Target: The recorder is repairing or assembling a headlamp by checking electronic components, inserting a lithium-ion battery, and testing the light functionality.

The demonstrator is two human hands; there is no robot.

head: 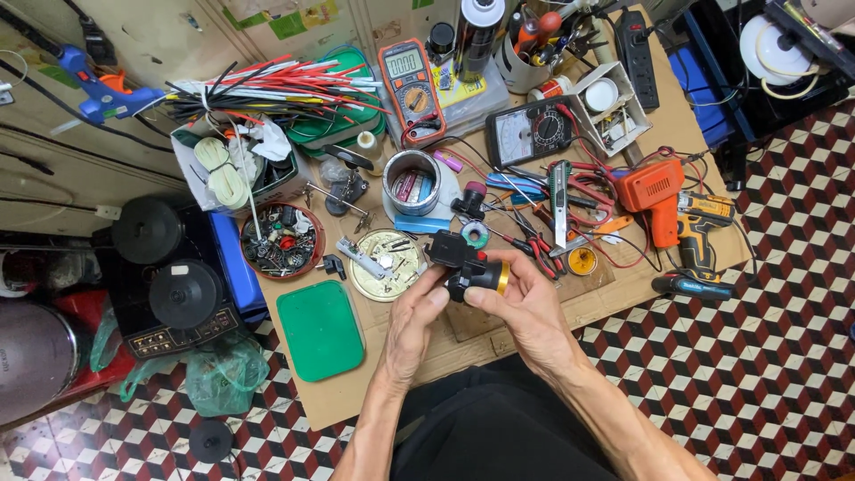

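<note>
Two hands hold the small black lamp with a gold ring (470,272) above the tabletop's near edge: your left hand (411,328) pinches its side, your right hand (527,307) cups it. If a grip slips, it falls among the loose parts in the round tin lid (385,264).

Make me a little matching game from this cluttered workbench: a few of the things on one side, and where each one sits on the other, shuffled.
Things:
1. black headlamp
2. green lid
3. orange soldering gun
4. round tin of small parts

Places:
A. right side of the table, beside a cordless drill
B. held between the left hand and right hand
C. lying flat near the table's front edge
D. just behind the green lid

Pairs: 1-B, 2-C, 3-A, 4-D
</note>
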